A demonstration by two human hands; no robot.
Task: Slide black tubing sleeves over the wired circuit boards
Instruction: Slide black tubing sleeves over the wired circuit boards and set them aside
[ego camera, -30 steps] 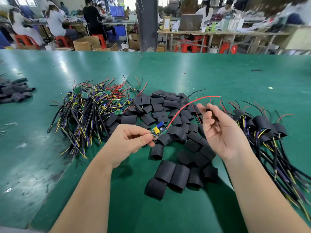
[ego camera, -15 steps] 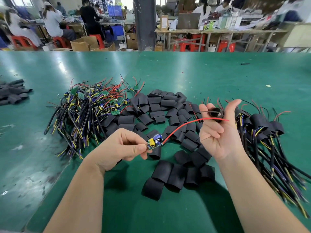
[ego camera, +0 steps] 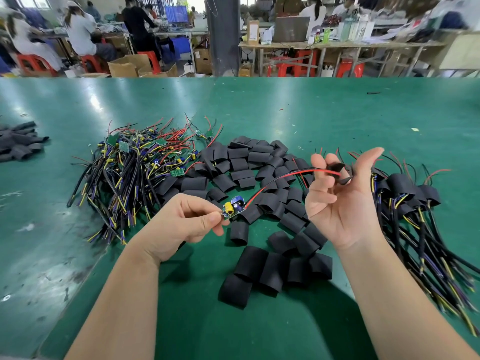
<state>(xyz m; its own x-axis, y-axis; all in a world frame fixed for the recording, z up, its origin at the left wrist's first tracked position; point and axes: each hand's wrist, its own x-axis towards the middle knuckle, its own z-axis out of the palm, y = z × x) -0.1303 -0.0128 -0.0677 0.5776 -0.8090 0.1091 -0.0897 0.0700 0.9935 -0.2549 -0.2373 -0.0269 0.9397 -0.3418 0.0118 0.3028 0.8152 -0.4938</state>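
Green table (ego camera: 285, 113) bears many loose sleeves (ego camera: 241, 162); the left hand (ego camera: 179, 224) pinches a circuit board (ego camera: 233, 207), the right hand (ego camera: 340, 203) grips one black sleeve (ego camera: 337, 168) in curled fingers, at the red wire (ego camera: 298, 174) end.

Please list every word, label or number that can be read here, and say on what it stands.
None can be read.
circuit board in the left hand: print too small.
black sleeve in the right hand: no print shows.
brown box on the far bench: label blurred.
bottles on the far bench: labels blurred.
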